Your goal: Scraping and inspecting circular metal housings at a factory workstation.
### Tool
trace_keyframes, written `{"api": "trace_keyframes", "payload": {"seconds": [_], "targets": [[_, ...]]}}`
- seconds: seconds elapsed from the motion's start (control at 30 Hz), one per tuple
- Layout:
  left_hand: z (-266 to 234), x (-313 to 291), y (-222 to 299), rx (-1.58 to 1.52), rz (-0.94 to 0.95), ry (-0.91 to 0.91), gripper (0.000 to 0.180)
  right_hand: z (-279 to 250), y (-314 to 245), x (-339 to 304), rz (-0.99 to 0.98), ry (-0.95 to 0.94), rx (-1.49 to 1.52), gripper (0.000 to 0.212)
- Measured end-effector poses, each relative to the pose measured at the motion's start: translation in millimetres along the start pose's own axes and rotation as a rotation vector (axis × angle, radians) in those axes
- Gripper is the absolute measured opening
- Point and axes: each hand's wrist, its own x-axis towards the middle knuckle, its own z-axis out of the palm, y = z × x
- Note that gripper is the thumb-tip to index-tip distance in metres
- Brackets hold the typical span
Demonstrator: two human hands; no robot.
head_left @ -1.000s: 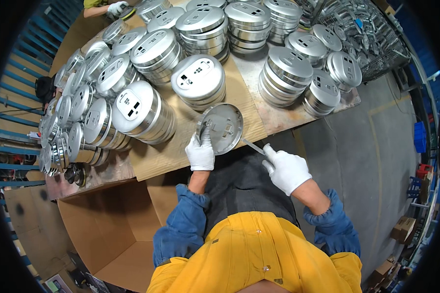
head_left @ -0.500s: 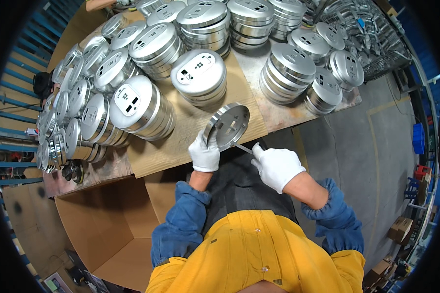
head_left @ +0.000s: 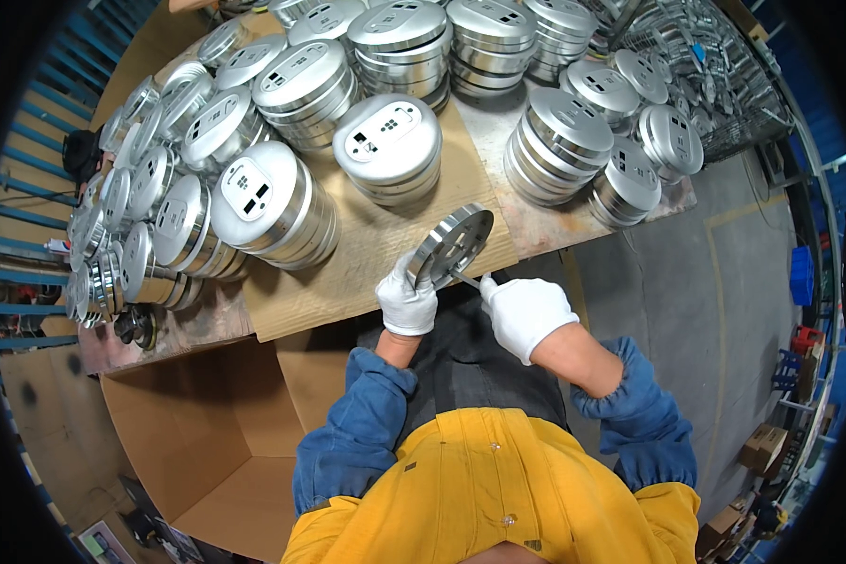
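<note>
My left hand (head_left: 407, 299), in a white glove, grips the rim of a round silver metal cover (head_left: 467, 228). The cover is tilted, with its hollow side and raised rim showing and several cut-outs in its face. In my gloved right hand (head_left: 531, 318) is a thin metal hand tool (head_left: 465, 278), its grip mostly hidden by the fingers. The tool's tip reaches inside the cover, near its lower edge; the exact contact is too small to make out. Beyond my hands, a stack of similar covers (head_left: 388, 141) stands on a cardboard sheet (head_left: 367, 249).
Many more stacks of covers (head_left: 263, 202) fill the table's left and back. Other stacks (head_left: 559, 141) stand at right on the bare table surface. A wire basket (head_left: 743, 132) of metal parts lies at the far right. Below the table's left edge is an open cardboard box (head_left: 197, 423).
The cover has turned more edge-on and shifted slightly right with my left hand. My right hand has moved a little left, and the tool's tip is now further inside the cover.
</note>
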Motion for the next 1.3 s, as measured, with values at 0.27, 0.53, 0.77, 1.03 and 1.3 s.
{"api": "trace_keyframes", "payload": {"seconds": [0.27, 0.53, 0.77, 1.03, 1.3], "targets": [[1, 0, -3, 0.003, -0.020, 0.004, 0.019, -20, 0, 12, -0.052, -0.052, -0.057, 0.023], [5, 4, 3, 0.023, -0.054, 0.038, 0.017, -48, -3, 31, -0.162, -0.069, -0.083, 0.015], [10, 3, 6, -0.015, -0.268, 0.093, 0.020, 2, -8, 4, -0.121, 0.085, -0.091, 0.036], [7, -1, 3, -0.094, -0.430, 0.051, 0.027, 76, 15, -6, 0.009, 0.321, -0.034, 0.044], [4, -4, -3, -0.019, -0.160, 0.060, 0.023, -1, 10, -7, -0.004, -0.041, -0.069, 0.031]]}}
